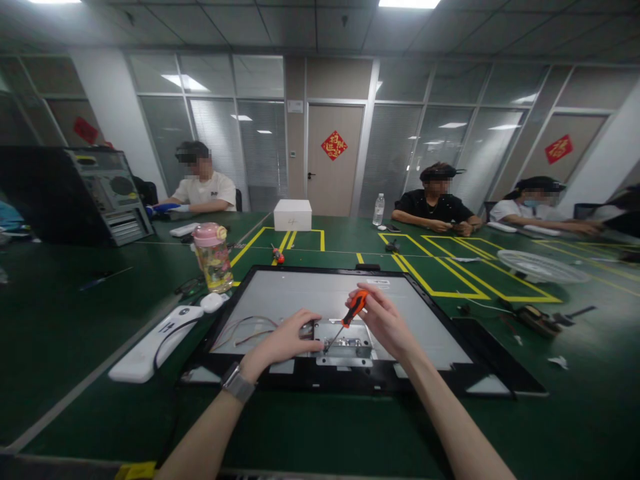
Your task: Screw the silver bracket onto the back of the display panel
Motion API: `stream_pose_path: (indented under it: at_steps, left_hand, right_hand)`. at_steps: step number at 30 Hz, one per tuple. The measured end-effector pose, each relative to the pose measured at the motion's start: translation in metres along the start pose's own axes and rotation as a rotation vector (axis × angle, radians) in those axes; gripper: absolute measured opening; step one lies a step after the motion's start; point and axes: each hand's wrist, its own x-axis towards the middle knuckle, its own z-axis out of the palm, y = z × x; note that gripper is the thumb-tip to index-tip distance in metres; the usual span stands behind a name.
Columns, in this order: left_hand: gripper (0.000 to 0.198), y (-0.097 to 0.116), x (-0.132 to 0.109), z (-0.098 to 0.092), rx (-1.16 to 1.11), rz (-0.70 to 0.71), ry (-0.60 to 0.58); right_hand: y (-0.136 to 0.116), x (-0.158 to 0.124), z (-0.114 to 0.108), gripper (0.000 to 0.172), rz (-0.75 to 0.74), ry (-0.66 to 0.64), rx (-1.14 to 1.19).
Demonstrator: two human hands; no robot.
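Observation:
A flat display panel [290, 293] with a black frame lies face down in front of me, a metal bracket [345, 362] at its lower middle. My right hand [383, 317] grips a screwdriver [356, 307] with an orange and black handle. Its shaft slants down to the left, and the tip meets the bracket's left part; whether it sits in a screw is too small to tell. My left hand [285, 341], with a watch on the wrist, has thumb and fingers closed about the bracket's left edge. Loose thin wires [245, 321] lie on the panel left of that hand.
Left of the panel are a white power bank-like box [155, 347] with a black cable and a pink-lidded bottle [213, 257]. A computer case [75, 193] stands far left. A white box [293, 215] and water bottle [379, 209] stand behind. Several people sit across the green table [100, 427].

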Motion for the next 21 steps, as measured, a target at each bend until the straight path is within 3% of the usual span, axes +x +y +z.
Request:
stream_pose_path:
  at_steps: [8,21]
  left_hand:
    - [0.056,0.0049,-0.0010,-0.0011,-0.008,-0.015,-0.008]
    - [0.055,0.0082,-0.0029,-0.0006,-0.034,-0.045,0.014]
  right_hand:
    - [-0.0053,-0.0022,-0.0049,0.018,-0.022,-0.052,-0.046]
    - [-0.0027,-0.0055,-0.0015,0.020,-0.011,-0.063,-0.062]
